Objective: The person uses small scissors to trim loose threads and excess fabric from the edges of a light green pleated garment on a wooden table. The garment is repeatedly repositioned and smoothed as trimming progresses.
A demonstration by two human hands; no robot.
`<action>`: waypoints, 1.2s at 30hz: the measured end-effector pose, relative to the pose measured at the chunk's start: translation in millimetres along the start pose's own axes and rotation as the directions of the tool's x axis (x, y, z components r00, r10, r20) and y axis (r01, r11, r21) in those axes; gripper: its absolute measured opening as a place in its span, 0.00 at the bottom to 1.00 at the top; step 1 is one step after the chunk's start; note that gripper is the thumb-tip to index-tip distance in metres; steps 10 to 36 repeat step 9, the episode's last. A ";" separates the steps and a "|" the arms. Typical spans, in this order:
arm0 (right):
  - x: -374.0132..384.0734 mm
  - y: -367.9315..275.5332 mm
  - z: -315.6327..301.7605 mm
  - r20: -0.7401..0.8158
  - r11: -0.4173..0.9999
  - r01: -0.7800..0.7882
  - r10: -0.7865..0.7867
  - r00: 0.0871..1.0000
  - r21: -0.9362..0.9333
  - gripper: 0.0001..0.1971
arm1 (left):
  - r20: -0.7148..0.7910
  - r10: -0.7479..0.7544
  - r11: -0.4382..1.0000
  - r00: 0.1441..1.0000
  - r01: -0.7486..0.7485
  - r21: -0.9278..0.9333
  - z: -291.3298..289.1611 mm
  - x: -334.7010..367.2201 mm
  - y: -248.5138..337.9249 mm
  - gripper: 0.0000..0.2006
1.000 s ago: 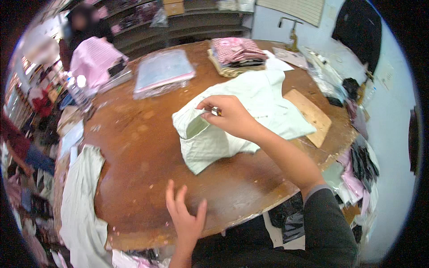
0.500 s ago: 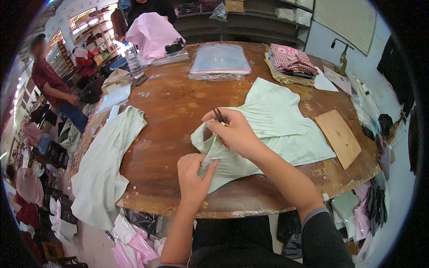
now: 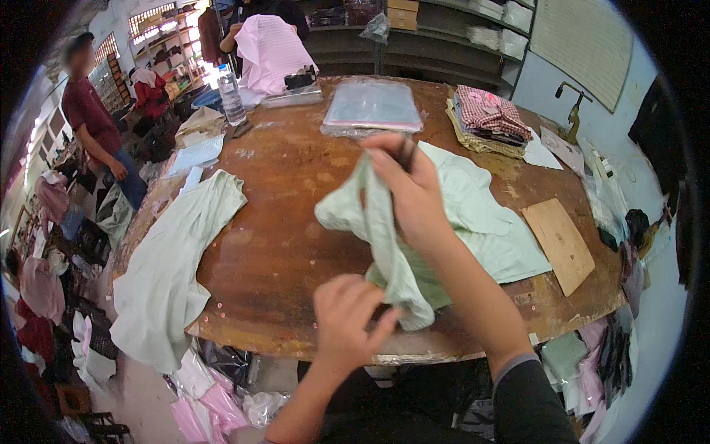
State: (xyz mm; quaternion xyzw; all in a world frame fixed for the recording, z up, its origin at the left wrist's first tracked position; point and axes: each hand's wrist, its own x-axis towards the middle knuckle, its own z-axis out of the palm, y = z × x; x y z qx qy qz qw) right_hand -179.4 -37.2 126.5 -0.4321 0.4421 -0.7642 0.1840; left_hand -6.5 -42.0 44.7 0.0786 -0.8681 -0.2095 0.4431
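Note:
A pale green pleated garment (image 3: 473, 214) lies across the middle right of the wooden table, its near end lifted and twisted. My right hand (image 3: 414, 192) is closed on a raised band of it. A slim dark tool (image 3: 406, 153), perhaps thread snips, is also in that hand, blurred and partly hidden by the fingers. By the hanging lower edge of the cloth is my left hand (image 3: 347, 322), its fingers smeared by motion; whether they pinch the cloth cannot be told. Another pale green garment (image 3: 166, 266) lies at the left, draping over the table's front edge.
A brown flat board (image 3: 560, 244) lies at the right. Farther back are folded checked clothes (image 3: 488, 111), a stack of clear plastic bags (image 3: 373, 107) and a water bottle (image 3: 231, 96). Across the table a person handles pink cloth (image 3: 270, 55); another person (image 3: 92, 111) stands at left.
My right hand has lifted the garment's near end up and to the right, turning it. My left hand has moved right and down, along the cloth. The view has shifted slightly.

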 end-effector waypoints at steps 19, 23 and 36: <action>95.8 -39.9 30.4 -0.128 0.874 0.321 -0.294 0.947 0.364 0.19 | -0.612 0.199 0.811 0.765 0.222 0.542 -91.4 90.3 -39.9 0.14; 95.8 -39.9 30.4 -0.128 0.874 0.321 -0.294 0.947 0.364 0.19 | -0.612 0.199 0.811 0.765 0.222 0.542 -91.4 90.3 -39.9 0.14; 95.8 -39.9 30.4 -0.128 0.874 0.321 -0.294 0.947 0.364 0.19 | -0.612 0.199 0.811 0.765 0.222 0.542 -91.4 90.3 -39.9 0.14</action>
